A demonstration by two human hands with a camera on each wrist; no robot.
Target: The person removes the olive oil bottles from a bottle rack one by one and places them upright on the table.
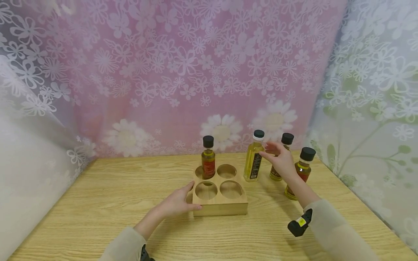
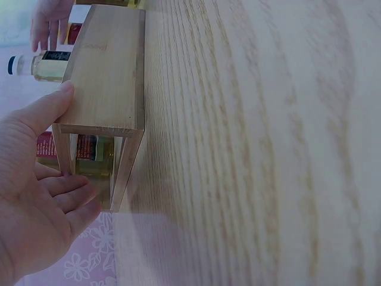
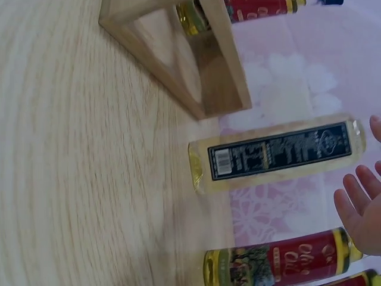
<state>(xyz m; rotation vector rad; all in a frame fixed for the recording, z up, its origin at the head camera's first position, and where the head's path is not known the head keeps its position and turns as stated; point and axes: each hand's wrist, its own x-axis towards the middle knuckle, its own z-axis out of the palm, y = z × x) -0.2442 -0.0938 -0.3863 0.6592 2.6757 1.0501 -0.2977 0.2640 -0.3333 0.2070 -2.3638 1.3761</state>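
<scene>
My left hand [image 1: 176, 203] rests at the left side of a wooden bottle holder [image 1: 220, 209] with round openings on top. Its thumb touches the front panel near the corner, while the other fingers lie loosely along the open side [image 2: 68, 199]. An oil bottle with a red label [image 1: 208, 165] stands upright in the back left opening. Right of the holder, a square, pale yellow oil bottle [image 1: 253, 163] with a dark label stands on the table. Beside its upper part is my right hand [image 1: 281, 159], fingers spread and loosely bent, not wrapped round the bottle.
Two more oil bottles with black caps stand to the right: one [image 1: 275, 174] partly behind my right hand, another [image 1: 307, 165] behind the forearm. The wooden table [image 1: 130, 188] meets a pink flowered curtain [image 1: 169, 90] at the back. Pale curtains hang at both sides.
</scene>
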